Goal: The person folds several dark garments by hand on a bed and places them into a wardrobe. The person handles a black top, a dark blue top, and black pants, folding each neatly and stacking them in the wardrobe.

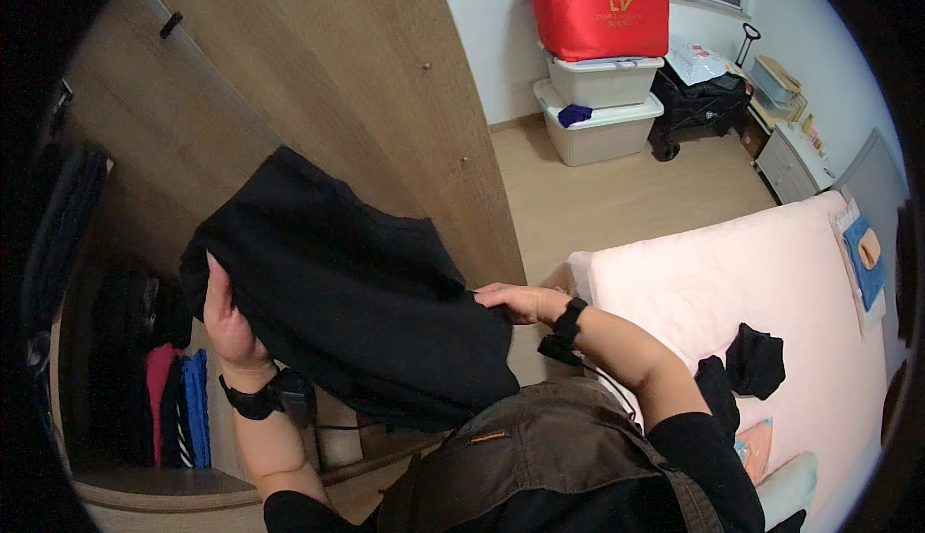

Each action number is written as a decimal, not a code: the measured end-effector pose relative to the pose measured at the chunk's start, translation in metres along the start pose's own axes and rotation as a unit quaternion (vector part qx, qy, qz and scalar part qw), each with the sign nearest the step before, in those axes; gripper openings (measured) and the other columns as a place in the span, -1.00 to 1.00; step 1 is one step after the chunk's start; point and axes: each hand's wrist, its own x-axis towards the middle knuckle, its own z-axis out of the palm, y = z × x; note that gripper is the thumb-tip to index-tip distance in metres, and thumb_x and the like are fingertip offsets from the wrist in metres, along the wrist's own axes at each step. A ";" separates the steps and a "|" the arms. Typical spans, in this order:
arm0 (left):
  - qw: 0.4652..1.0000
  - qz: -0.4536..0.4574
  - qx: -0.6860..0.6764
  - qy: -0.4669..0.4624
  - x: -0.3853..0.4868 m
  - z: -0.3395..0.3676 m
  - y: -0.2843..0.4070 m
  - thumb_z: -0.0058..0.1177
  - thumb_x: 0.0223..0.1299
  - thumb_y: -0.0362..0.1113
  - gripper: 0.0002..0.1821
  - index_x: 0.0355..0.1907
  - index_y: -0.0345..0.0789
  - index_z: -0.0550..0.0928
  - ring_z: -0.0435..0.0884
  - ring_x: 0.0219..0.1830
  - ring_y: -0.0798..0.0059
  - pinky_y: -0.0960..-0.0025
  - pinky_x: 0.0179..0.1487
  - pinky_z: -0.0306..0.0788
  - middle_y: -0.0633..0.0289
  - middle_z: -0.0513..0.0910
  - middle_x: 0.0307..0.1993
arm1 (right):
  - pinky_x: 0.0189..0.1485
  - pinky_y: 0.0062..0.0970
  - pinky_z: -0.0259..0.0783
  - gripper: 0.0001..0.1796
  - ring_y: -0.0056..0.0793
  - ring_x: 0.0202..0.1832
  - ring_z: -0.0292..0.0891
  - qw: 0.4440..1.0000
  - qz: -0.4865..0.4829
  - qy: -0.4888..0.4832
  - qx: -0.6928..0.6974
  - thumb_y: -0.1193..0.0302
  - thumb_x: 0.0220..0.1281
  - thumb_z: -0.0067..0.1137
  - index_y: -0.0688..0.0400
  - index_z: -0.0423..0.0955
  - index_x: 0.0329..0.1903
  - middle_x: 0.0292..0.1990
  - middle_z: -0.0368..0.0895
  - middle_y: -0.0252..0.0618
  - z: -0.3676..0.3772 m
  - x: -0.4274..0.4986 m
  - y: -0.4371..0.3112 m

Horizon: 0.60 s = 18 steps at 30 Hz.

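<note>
A black cloth garment (pixel 347 287) is stretched between my two hands in front of a wooden wardrobe panel (pixel 361 92). With its thumb on the near face, my left hand (pixel 230 316) grips the garment's left edge; the other fingers are hidden behind the cloth. At the right edge my right hand (pixel 517 302) pinches a bit of the fabric. Which kind of garment it is cannot be told. Each wrist wears a black strap.
An open wardrobe shelf (pixel 166 479) at lower left holds upright folded clothes (pixel 195 410). On the right, a bed (pixel 672 287) with pale pink bedding bears black cloth items (pixel 755 361). Beyond stand stacked storage boxes (pixel 607 128), a red bag (pixel 600 12) and a black wheeled bag (pixel 697 103).
</note>
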 end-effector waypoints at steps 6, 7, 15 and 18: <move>0.981 -0.013 0.106 0.161 -0.016 -0.021 0.011 -0.26 0.37 -0.17 -0.47 0.30 -0.38 0.16 0.36 0.21 0.22 0.21 0.27 0.26 0.04 0.30 0.24 | -0.03 -0.54 0.43 -0.69 -0.47 -0.21 0.56 0.982 -0.058 0.160 -0.078 0.36 0.13 0.20 0.30 0.54 -0.11 -0.23 0.64 -0.20 0.030 -0.063 -0.054; 0.957 -0.026 0.148 0.250 -0.018 -0.025 0.013 -0.21 0.34 -0.19 -0.40 0.36 -0.38 0.07 0.33 0.23 0.17 0.17 0.27 0.25 0.02 0.24 0.28 | -0.06 -0.52 0.46 -0.72 -0.47 -0.23 0.57 0.973 -0.092 0.194 -0.081 0.39 0.13 0.20 0.30 0.55 -0.14 -0.26 0.65 -0.20 0.033 -0.075 -0.068; 0.937 0.009 0.198 0.288 0.000 -0.011 0.014 -0.45 0.44 -0.19 -0.51 0.28 -0.44 0.21 0.36 0.21 0.18 0.23 0.29 0.23 0.01 0.27 0.27 | -0.24 -0.50 0.52 -0.74 -0.45 -0.36 0.60 0.934 -0.258 0.243 -0.034 0.37 0.20 0.12 0.34 0.56 -0.20 -0.31 0.65 -0.17 0.054 -0.129 -0.151; 0.941 0.000 0.170 0.294 0.010 0.002 0.010 -0.43 0.44 -0.15 -0.50 0.26 -0.45 0.23 0.35 0.23 0.20 0.21 0.31 0.20 0.00 0.30 0.24 | -0.28 -0.53 0.50 -0.77 -0.49 -0.38 0.58 0.924 -0.273 0.267 -0.039 0.37 0.21 0.11 0.32 0.55 -0.25 -0.34 0.64 -0.22 0.050 -0.130 -0.160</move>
